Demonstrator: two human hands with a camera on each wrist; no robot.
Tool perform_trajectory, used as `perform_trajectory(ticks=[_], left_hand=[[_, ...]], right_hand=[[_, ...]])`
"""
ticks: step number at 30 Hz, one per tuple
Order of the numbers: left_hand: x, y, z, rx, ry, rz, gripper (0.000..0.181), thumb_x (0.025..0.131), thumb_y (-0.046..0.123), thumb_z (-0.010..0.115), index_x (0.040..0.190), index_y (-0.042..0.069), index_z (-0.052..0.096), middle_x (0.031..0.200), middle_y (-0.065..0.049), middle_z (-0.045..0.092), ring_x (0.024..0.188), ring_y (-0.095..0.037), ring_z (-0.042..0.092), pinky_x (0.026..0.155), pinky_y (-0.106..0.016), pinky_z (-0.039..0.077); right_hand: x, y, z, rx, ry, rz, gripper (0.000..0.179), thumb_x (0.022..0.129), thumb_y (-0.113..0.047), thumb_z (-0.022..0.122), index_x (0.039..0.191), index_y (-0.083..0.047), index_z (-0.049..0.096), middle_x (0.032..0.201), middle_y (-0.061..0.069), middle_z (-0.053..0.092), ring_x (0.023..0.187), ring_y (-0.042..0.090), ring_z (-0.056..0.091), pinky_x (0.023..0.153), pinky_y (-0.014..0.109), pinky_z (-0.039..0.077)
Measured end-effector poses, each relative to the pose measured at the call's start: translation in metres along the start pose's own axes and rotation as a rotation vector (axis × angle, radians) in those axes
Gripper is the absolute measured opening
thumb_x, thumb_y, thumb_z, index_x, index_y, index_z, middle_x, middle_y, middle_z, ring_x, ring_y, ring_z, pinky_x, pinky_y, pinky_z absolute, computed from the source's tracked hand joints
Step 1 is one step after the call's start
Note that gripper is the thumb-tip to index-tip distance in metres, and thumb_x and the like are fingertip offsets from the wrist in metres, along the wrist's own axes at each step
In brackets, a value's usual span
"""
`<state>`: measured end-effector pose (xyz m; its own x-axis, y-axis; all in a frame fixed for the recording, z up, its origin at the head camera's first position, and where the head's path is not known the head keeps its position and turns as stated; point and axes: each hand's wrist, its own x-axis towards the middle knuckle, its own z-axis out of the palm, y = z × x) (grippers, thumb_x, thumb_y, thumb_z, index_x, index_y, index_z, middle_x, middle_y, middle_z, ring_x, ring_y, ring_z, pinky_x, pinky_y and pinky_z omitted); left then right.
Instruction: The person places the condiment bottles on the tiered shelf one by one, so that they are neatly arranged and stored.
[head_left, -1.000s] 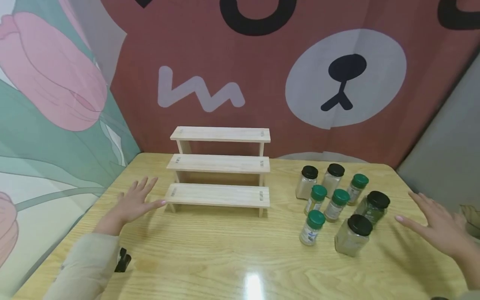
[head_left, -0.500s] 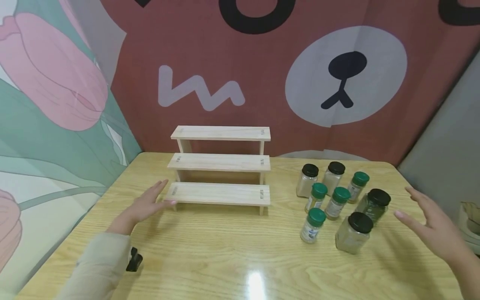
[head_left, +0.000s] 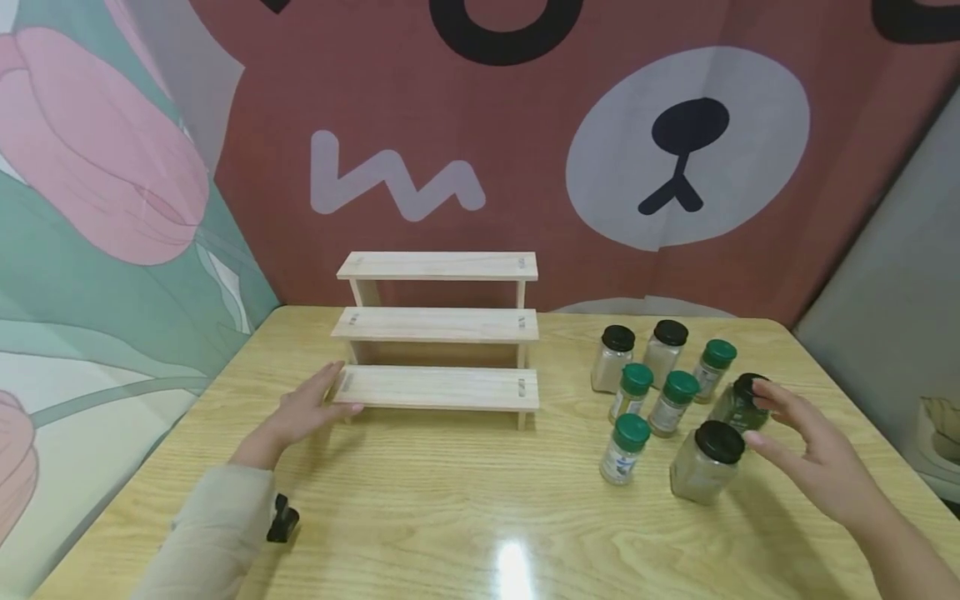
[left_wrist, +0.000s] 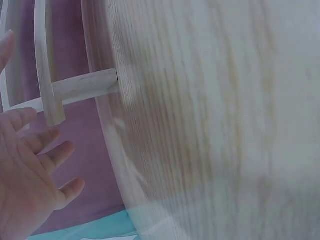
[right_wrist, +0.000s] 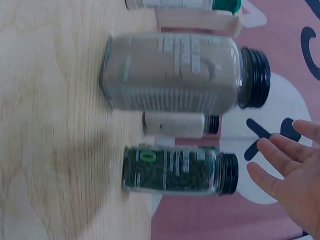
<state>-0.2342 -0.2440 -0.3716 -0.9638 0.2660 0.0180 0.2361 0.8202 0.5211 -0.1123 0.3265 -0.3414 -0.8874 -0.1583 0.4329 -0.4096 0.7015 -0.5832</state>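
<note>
A three-tier wooden shelf rack (head_left: 435, 387) stands at the back left of the table. My left hand (head_left: 300, 417) is at the left end of its lowest tier, fingers extended; whether it touches the wood I cannot tell. In the left wrist view, that hand (left_wrist: 30, 175) is spread beside the rack's end. My right hand (head_left: 817, 467) hovers with loosely bent fingers by a black-capped jar of dark green herbs (right_wrist: 170, 170). In front of that jar stands a larger black-capped jar of pale brown powder (right_wrist: 172, 75). The right hand holds nothing.
Left of these jars stand green-capped spice bottles (head_left: 621, 450), with two black-capped pale spice bottles (head_left: 613, 360) behind them. A printed cloth backdrop (head_left: 525, 167) rises behind the wooden table (head_left: 420, 517). A light container (head_left: 941, 442) stands beyond the table's right edge.
My left hand has moved right and closer to the rack's lowest tier. My right hand has come leftward to the herb jar. The rack and jars stay put.
</note>
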Motion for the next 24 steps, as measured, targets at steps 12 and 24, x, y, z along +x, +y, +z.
perform_trajectory(ticks=[12,24], left_hand=[[0.006,-0.001,0.009,-0.043,0.016,0.010,0.085,0.078,0.047,0.057,0.135,-0.003,0.019,0.137,-0.026,0.018,0.123,-0.042,0.017,0.084,-0.065,0.009],[0.011,-0.003,0.012,-0.017,-0.008,-0.025,0.089,0.077,0.051,0.055,0.136,-0.004,0.015,0.138,-0.026,0.011,0.123,-0.044,0.012,0.084,-0.068,0.006]], right_hand=[[0.001,-0.003,0.016,-0.001,-0.156,0.089,0.055,0.085,-0.013,0.055,0.133,-0.005,0.029,0.119,0.020,0.043,0.098,-0.014,0.032,0.071,0.006,0.030],[0.003,0.001,0.018,0.015,-0.252,0.185,0.048,0.087,-0.021,0.052,0.128,-0.001,0.035,0.124,0.018,0.040,0.096,-0.016,0.031,0.071,0.011,0.038]])
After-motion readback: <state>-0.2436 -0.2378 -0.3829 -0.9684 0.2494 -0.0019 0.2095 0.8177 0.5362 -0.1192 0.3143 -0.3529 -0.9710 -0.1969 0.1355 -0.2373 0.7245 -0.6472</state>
